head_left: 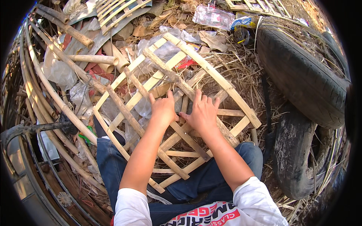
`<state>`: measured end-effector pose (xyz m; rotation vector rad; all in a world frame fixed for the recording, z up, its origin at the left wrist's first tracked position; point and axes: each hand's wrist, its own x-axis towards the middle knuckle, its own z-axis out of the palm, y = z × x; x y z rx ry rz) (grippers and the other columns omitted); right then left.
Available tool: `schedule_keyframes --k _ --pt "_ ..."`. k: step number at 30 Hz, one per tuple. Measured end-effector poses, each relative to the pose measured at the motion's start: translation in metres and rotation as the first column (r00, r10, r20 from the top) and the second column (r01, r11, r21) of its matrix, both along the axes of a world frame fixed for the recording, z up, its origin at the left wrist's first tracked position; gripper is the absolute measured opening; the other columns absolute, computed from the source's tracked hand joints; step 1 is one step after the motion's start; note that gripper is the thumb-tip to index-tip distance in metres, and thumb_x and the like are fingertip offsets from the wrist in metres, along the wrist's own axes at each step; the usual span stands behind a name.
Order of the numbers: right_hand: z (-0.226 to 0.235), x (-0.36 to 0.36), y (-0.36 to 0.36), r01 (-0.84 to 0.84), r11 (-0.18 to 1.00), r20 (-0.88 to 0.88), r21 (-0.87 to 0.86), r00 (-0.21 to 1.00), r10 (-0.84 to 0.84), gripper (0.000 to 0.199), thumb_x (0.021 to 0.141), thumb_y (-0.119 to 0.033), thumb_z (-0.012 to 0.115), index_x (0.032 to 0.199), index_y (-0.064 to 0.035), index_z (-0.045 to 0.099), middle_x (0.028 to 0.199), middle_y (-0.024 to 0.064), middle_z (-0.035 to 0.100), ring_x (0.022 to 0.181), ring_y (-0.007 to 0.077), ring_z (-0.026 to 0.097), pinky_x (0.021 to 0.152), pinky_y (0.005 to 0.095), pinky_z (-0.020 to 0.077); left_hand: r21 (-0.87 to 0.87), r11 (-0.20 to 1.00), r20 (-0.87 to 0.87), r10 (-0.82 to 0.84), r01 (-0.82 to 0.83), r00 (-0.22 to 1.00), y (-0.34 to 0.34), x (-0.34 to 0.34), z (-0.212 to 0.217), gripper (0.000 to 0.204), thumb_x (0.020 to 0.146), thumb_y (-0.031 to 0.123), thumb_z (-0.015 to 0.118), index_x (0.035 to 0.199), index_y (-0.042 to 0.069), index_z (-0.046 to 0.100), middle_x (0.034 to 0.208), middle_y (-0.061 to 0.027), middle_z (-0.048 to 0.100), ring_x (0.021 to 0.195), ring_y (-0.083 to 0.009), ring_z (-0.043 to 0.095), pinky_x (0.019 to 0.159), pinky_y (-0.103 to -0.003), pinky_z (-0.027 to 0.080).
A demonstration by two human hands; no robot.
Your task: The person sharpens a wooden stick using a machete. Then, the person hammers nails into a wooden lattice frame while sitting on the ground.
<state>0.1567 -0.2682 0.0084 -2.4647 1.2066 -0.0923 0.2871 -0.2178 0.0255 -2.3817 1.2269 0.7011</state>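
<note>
Dry straw, plastic scraps and old tyres [301, 75] cover the ground. A bamboo lattice frame [211, 73] is rested on the knees; most slats look fixed. The left hand [163, 109] and right hand [203, 113] are pressed flat, fingers spread, on a rough stick [169, 73] at the frame's middle, apparently not yet fastened.

Both hands [184, 111] cover the bamboo frame's [211, 71] middle joint; fingertips underneath stay hidden.

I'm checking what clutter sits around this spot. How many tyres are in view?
2. One large tyre lies at the upper right on the straw; a second, dusty tyre stands below it at the right, beside the person's knee. Others may be hidden under the rubbish.
</note>
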Motion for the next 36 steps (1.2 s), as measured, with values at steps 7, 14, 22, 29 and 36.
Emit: schedule_keyframes --k 7,14,22,29,36 --pt "-0.010 -0.001 -0.012 -0.031 1.000 0.103 -0.001 0.994 0.031 0.087 0.056 -0.049 0.085 0.116 0.0043 0.052 0.094 0.0176 0.067 0.094 0.0317 0.062 0.102 0.0514 0.0300 -0.109 0.992 0.020 -0.061 0.063 0.998 -0.002 0.007 -0.008 0.090 0.053 0.036 0.089 0.122 -0.006 0.049 0.088 -0.0177 0.072 0.091 -0.0303 0.070 0.110 -0.051 0.026" --pt "-0.019 0.004 -0.014 -0.007 0.997 0.214 -0.083 0.977 0.025 0.076 0.056 -0.041 0.087 0.106 0.0037 0.051 0.091 0.0205 0.066 0.092 0.0328 0.063 0.090 0.0435 0.0395 -0.278 0.957 0.030 -0.083 0.089 0.996 0.007 0.011 -0.010 0.071 0.055 0.039 0.086 0.104 -0.005 0.060 0.080 -0.0208 0.070 0.086 -0.0345 0.069 0.103 -0.050 0.034" --pt "-0.007 0.008 -0.026 -0.042 0.995 0.122 0.088 0.992 0.031 0.071 0.063 -0.035 0.084 0.108 0.0047 0.047 0.100 0.0223 0.062 0.088 0.0330 0.064 0.083 0.0434 0.0427 -0.431 0.899 0.029 -0.073 0.078 0.997 -0.002 0.014 -0.012 0.061 0.057 0.042 0.083 0.091 -0.003 0.062 0.075 -0.0211 0.068 0.080 -0.0365 0.068 0.093 -0.048 0.040" --pt "-0.031 0.005 -0.051 -0.094 0.994 0.156 -0.060 0.982 0.103 0.049 0.074 -0.026 0.074 0.104 0.0021 0.048 0.095 0.0183 0.063 0.085 0.0330 0.065 0.081 0.0451 0.0414 -0.450 0.892 0.039 -0.030 0.044 0.999 -0.023 0.009 -0.024 0.066 0.059 0.041 0.085 0.100 -0.003 0.057 0.085 -0.0213 0.069 0.087 -0.0349 0.067 0.093 -0.047 0.039" --pt "-0.032 -0.006 -0.078 -0.216 0.948 0.320 0.234 0.938 0.135 0.039 0.079 -0.021 0.066 0.104 0.0066 0.053 0.097 0.0277 0.064 0.095 0.0426 0.062 0.084 0.0495 0.0454 -0.690 0.721 0.131 0.039 0.063 0.991 -0.004 -0.024 -0.004 0.038 0.074 0.027 0.077 0.100 0.003 0.064 0.086 -0.0105 0.067 0.093 -0.0277 0.058 0.087 -0.043 0.037"
